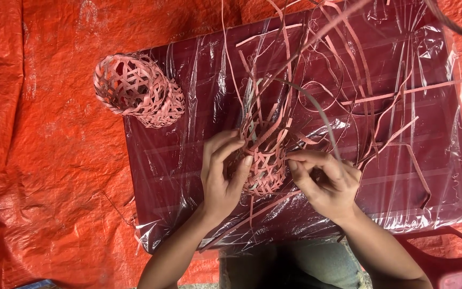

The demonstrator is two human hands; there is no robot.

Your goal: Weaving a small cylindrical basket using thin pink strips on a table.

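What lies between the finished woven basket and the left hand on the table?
In the head view, only bare plastic-wrapped table lies between the finished woven basket and the left hand; the loose strips lie farther right.

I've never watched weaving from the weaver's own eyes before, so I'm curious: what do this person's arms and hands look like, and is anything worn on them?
Both arms are bare as far as the picture reaches: no sleeves, gloves or wristbands show. The left hand and right hand carry no rings or watch that I can make out. The fingernails look short and unpainted.
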